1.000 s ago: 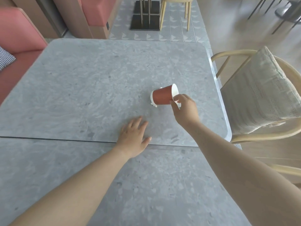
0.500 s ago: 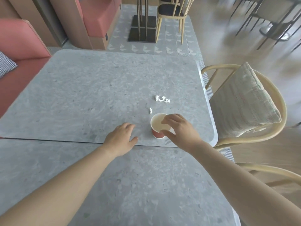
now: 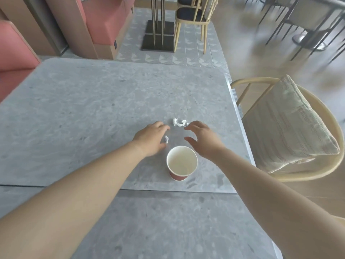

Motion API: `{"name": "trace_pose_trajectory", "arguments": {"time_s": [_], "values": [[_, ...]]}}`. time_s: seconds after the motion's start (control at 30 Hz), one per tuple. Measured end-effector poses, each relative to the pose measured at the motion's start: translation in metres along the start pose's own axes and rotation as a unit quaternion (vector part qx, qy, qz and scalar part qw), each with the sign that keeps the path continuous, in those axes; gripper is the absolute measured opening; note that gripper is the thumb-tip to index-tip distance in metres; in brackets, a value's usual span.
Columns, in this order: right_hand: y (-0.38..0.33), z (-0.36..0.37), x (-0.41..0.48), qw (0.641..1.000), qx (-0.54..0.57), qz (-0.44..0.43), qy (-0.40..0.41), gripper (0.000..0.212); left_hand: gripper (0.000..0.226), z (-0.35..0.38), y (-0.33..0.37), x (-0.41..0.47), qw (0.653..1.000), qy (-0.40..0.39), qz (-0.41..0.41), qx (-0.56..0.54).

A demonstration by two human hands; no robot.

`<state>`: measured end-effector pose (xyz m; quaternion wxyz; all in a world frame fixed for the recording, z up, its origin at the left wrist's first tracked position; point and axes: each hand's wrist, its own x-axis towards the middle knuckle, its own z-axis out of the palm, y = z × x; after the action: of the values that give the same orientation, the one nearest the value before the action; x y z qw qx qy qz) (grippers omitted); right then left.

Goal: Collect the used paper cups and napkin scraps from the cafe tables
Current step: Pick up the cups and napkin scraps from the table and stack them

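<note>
Reaching out over the grey stone counter (image 3: 84, 113), both hands are free of any object. The left hand (image 3: 150, 137) lies palm down with its fingers stretched forward and close together; it looks to be resting on the surface, though the view does not settle whether it touches or sits just above. The right hand (image 3: 203, 139) is slightly blurred, its fingers spread and gently arched, the thumb held well away from them, gripping nothing.

A paper cup (image 3: 182, 162) stands upright near the front edge of the counter slab, red outside and white inside, its open mouth facing up. It sits just in front of the gap between the two wrists, touching neither.

A small cluster of white napkin scraps (image 3: 179, 122) lies on the counter just beyond the fingertips, between the two hands. A single scrap (image 3: 166, 139) lies apart from that cluster, just beside the left hand's thumb side and between the cluster and the cup.

A dark seam (image 3: 56, 186) runs across in front of the cup, where a second slab joins. To the right, a pale wooden chair (image 3: 261, 80) holds a striped cushion (image 3: 285, 128) standing on edge. A pink bench (image 3: 15, 53) sits at the far left.
</note>
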<state>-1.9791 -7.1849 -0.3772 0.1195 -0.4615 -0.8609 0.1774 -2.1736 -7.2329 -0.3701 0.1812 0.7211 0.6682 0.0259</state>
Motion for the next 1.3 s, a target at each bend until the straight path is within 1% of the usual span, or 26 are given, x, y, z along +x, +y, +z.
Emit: {"name": "trace_pose_trajectory", "arguments": {"time_s": [0.1, 0.2, 0.23, 0.3, 0.37, 0.43, 0.5, 0.53, 0.6, 0.7, 0.9, 1.1, 1.17, 1.3], "values": [[0.009, 0.014, 0.019, 1.000, -0.024, 0.001, -0.006, 0.040, 0.047, 0.010, -0.004, 0.021, 1.000, 0.003, 0.013, -0.020], [0.017, 0.023, 0.033, 0.999, -0.024, -0.004, 0.021, 0.040, 0.024, 0.018, -0.006, 0.035, 0.998, 0.043, 0.035, -0.041], [0.019, 0.026, 0.036, 0.999, -0.016, -0.004, 0.030, 0.039, 0.021, 0.019, -0.007, 0.039, 0.996, 0.056, 0.040, -0.049], [0.022, 0.034, 0.043, 0.999, 0.003, -0.006, 0.048, 0.038, 0.026, 0.021, -0.009, 0.046, 0.992, 0.087, 0.041, -0.082], [0.024, 0.041, 0.048, 0.997, 0.018, -0.009, 0.073, 0.037, 0.037, 0.022, -0.009, 0.053, 0.984, 0.123, 0.043, -0.122], [0.025, 0.046, 0.049, 0.995, 0.025, -0.024, 0.093, 0.032, 0.047, 0.023, -0.006, 0.060, 0.979, 0.138, 0.047, -0.145], [0.026, 0.048, 0.048, 0.993, 0.031, -0.044, 0.102, 0.024, 0.053, 0.024, -0.003, 0.068, 0.982, 0.118, 0.057, -0.137], [0.026, 0.048, 0.047, 0.992, 0.038, -0.050, 0.105, 0.020, 0.048, 0.023, -0.002, 0.071, 0.984, 0.104, 0.067, -0.126], [0.025, 0.049, 0.045, 0.991, 0.055, -0.047, 0.116, 0.016, 0.030, 0.022, 0.000, 0.071, 0.986, 0.094, 0.081, -0.111], [0.022, 0.049, 0.036, 0.987, 0.084, -0.006, 0.135, 0.013, 0.017, 0.020, 0.001, 0.059, 0.988, 0.095, 0.069, -0.097], [0.007, 0.034, -0.001, 0.981, 0.147, 0.035, 0.119, 0.010, 0.015, 0.014, 0.003, 0.021, 0.993, 0.062, 0.031, -0.100], [-0.019, -0.016, -0.045, 0.963, 0.194, 0.040, 0.185, 0.011, 0.009, -0.031, 0.023, -0.026, 0.981, 0.104, 0.014, -0.165], [-0.028, -0.032, -0.062, 0.962, 0.197, 0.031, 0.189, 0.010, 0.008, -0.047, 0.030, -0.043, 0.979, 0.109, 0.016, -0.169], [-0.048, -0.047, -0.105, 0.964, 0.198, 0.032, 0.172, 0.009, 0.008, -0.066, 0.048, -0.085, 0.979, 0.100, 0.017, -0.178]]}}
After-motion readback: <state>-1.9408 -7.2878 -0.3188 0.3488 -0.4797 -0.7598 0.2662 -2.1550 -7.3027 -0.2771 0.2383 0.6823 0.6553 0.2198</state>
